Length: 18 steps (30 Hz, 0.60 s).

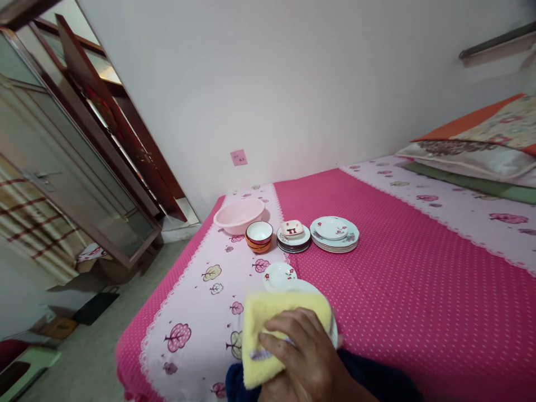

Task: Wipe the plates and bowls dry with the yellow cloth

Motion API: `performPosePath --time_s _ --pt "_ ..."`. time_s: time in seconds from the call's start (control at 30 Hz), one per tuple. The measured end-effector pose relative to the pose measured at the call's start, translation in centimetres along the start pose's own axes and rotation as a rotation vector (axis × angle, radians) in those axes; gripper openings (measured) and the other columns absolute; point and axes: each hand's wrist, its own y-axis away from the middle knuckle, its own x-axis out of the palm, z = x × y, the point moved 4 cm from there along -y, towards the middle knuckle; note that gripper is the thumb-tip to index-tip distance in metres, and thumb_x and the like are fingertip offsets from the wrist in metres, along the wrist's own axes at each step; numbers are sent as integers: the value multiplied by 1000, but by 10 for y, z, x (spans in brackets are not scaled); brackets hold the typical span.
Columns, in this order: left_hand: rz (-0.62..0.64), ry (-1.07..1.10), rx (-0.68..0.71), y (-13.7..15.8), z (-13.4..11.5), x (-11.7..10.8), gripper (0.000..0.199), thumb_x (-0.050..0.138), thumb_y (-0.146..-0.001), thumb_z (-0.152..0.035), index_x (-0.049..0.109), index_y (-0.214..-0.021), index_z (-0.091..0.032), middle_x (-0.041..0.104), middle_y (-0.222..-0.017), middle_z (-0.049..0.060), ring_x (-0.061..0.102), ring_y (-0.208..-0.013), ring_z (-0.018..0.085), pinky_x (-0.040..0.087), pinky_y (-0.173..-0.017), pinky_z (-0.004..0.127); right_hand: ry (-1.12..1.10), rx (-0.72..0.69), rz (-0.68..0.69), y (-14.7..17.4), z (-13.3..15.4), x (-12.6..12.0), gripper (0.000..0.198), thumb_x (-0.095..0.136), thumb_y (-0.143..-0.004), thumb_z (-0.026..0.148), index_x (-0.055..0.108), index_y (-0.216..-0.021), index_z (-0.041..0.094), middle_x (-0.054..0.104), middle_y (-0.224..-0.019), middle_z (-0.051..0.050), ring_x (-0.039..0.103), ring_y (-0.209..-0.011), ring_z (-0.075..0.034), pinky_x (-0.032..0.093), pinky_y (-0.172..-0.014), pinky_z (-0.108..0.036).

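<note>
My right hand (307,349) presses a folded yellow cloth (288,307) against a white plate (307,286), its fingers bent over the fabric. Most of that plate is covered by the cloth; only its far and right rim show. My left hand (276,389) is low down under the cloth and largely hidden. What looks like one of its fingertips shows at the plate's right rim, so it appears to hold the plate from below. Just beyond lies a small white plate (278,274) with red flowers, partly overlapped in view by the held plate.
Farther back on the pink bedspread (397,268) stand a pink basin (238,216), stacked orange-brown bowls (258,245), a plate stack (293,241) topped by a small dish (292,228), and a flowered plate stack (335,240). Pillows (477,156) lie right; the bed's edge drops off left.
</note>
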Motion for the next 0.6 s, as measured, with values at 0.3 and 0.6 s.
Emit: performPosePath --time_s 0.3,0.6 --pt "432 517 -442 -24 -6 21 58 45 -97 -60 79 -106 -13 76 -119 17 63 -128 30 44 -115 42 221 63 36 -1 -46 -18 34 42 -101 4 68 -119 17 71 -112 -9 60 -108 -23 43 -96 -40" --pt "348 794 -647 -39 -3 14 60 51 -94 -63 80 -109 -12 78 -117 16 68 -118 34 46 -110 45 277 6 55 29 -33 -32 36 35 -104 10 70 -110 17 76 -100 -7 67 -94 -20 46 -85 -34"
